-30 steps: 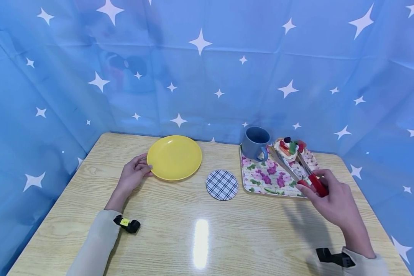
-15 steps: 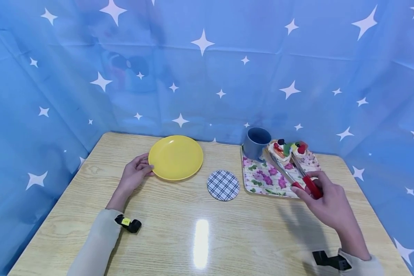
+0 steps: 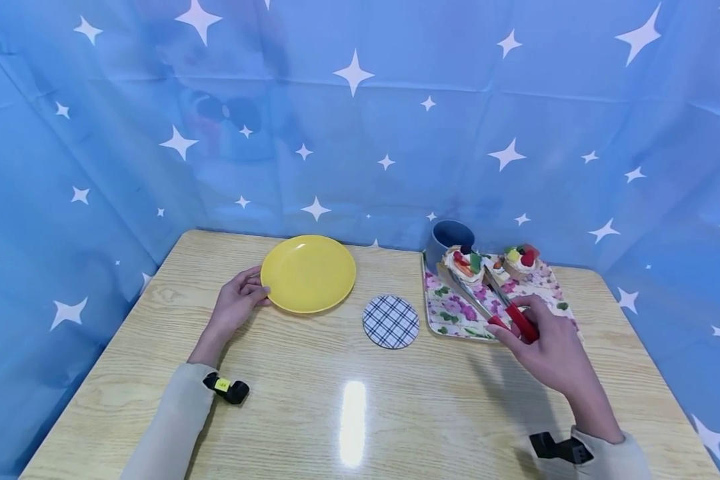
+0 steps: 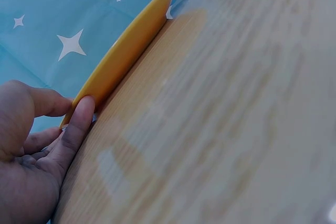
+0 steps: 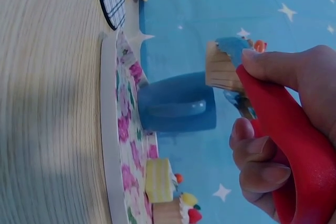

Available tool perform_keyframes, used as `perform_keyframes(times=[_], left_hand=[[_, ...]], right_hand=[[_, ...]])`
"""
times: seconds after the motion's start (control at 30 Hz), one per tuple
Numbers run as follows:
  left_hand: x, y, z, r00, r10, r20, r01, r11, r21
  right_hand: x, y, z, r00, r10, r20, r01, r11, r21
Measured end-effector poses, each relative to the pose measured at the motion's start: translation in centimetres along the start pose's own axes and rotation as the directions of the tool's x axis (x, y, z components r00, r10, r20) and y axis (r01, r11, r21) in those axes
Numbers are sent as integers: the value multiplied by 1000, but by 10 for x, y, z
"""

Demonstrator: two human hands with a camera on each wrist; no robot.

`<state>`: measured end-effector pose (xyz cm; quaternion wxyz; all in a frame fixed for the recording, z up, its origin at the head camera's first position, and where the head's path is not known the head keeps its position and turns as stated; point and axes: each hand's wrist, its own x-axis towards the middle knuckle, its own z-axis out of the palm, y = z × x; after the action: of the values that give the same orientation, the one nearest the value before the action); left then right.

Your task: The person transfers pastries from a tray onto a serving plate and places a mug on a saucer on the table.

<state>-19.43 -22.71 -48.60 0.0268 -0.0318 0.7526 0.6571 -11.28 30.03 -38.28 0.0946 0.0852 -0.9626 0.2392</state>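
My left hand (image 3: 233, 308) pinches the rim of a round yellow plate (image 3: 309, 273) at its left side; the left wrist view shows thumb and fingers on either side of that rim. In my right hand (image 3: 549, 347) is a pair of tongs (image 3: 523, 325) with red handles and metal arms. Between the tong tips is a toy fruit tart (image 3: 465, 265) with white cream, fruit pieces and a green leaf. The right wrist view has the tart (image 5: 223, 66) raised above the floral tray (image 3: 450, 322), level with the upper part of the blue mug (image 5: 178, 106).
On the tray stand the mug, a toy cupcake (image 3: 521, 261) with a strawberry and a yellow cake slice (image 5: 159, 180). A round checked coaster (image 3: 391, 322) lies between plate and tray. A blue star-patterned curtain (image 3: 348, 133) hangs behind the wooden table (image 3: 276, 400).
My right hand has moved left with the tongs and tart, away from the cupcake to in front of the mug. The left hand and the plate keep their place.
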Motion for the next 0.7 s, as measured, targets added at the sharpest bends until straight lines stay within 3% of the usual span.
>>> perform_keyframes(times=[0.7], left_hand=[[1, 0, 0, 1000, 1, -6, 0, 1000, 18]], right_hand=[[20, -19, 15, 995, -2, 104, -1, 999, 34]])
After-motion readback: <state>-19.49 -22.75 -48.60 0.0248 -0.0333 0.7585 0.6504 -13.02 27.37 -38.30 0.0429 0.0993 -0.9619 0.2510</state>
